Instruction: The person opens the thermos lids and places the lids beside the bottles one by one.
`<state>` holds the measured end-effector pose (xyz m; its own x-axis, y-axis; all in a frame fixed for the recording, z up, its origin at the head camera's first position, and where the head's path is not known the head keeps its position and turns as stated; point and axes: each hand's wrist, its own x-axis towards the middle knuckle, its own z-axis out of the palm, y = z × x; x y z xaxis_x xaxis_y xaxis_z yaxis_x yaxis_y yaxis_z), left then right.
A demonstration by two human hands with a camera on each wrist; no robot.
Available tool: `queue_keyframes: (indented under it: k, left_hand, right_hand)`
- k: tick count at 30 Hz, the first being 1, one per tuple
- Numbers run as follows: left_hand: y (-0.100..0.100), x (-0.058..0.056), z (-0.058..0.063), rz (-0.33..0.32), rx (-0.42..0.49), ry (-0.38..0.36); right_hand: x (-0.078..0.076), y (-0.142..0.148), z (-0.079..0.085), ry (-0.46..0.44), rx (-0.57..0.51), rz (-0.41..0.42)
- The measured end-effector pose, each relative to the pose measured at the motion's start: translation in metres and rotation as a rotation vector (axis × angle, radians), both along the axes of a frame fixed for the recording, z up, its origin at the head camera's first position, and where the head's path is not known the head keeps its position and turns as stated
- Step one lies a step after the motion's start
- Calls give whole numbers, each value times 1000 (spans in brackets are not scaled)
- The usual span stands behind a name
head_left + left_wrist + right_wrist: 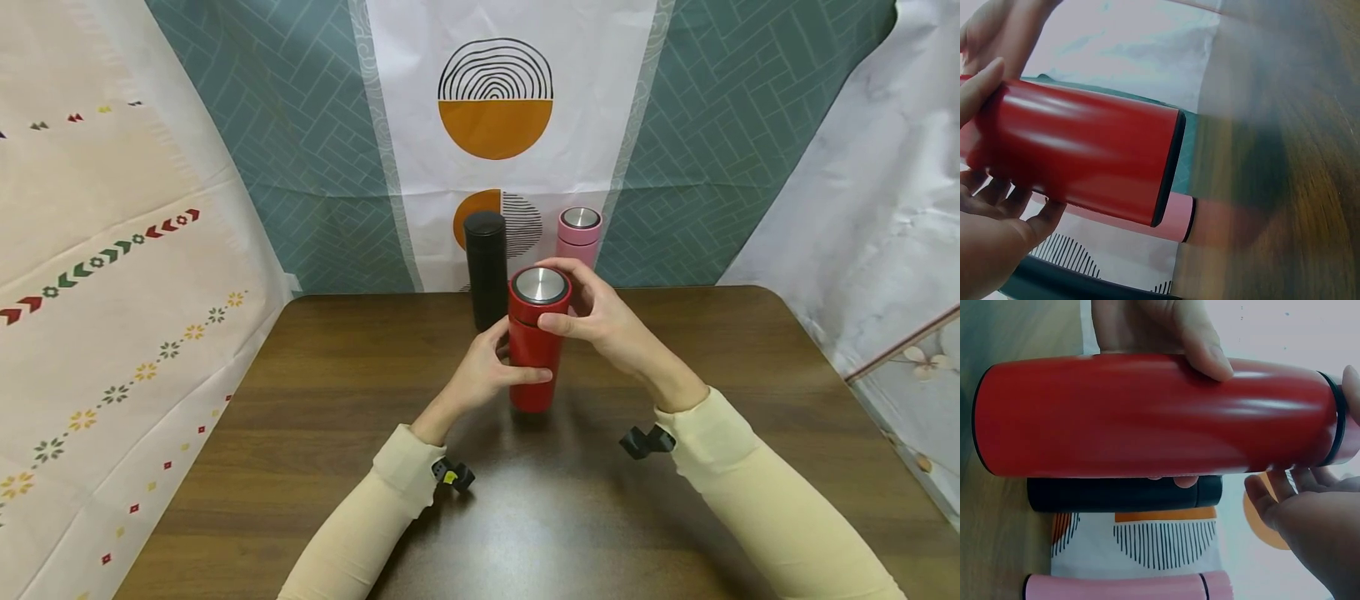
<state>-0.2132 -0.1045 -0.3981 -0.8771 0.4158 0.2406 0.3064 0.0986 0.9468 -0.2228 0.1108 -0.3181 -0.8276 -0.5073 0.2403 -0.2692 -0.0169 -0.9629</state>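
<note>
A red thermos bottle (534, 367) with a steel-topped lid (542, 285) stands upright between both hands, its base held off the tabletop. My left hand (483, 371) grips the middle of its body, thumb across the front. Around the lid, my right hand (592, 317) curls its thumb and fingers. In the right wrist view the red bottle (1147, 419) spans the frame, with a dark seam (1339, 419) below the lid. The left wrist view shows its black base rim (1169, 169); the lid is mostly cut off there.
Behind it on the wooden table (337, 400) stand a black thermos bottle (486, 267) and a pink one (579, 237), partly hidden by my right hand. Patterned cloth (300, 150) hangs beyond the back edge. More cloth hangs at both sides.
</note>
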Motion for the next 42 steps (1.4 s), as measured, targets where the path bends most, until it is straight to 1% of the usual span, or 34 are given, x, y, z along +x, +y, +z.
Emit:
queue_keyframes:
  k: [4, 11, 20, 26, 33, 36, 42]
  left_hand:
    - [-1, 0, 1, -6, -3, 0]
    - [-2, -2, 4, -27, -18, 10]
    - [-4, -1, 4, -65, -35, -5]
    - [-4, -1, 5, -94, -26, -15]
    - [-4, 1, 7, -78, -22, 1]
    - [-4, 2, 8, -74, -23, 3]
    - [-6, 4, 9, -90, -14, -7]
  right_hand:
    - [-1, 1, 0, -20, -40, 45]
    - [-3, 4, 3, -41, -103, 156]
    - [-4, 5, 2, -49, -123, 210]
    - [-3, 6, 2, -46, -125, 220]
    - [-2, 6, 4, -43, -100, 191]
    - [-3, 6, 3, -39, -97, 195]
    - [-3, 8, 2, -46, -130, 196]
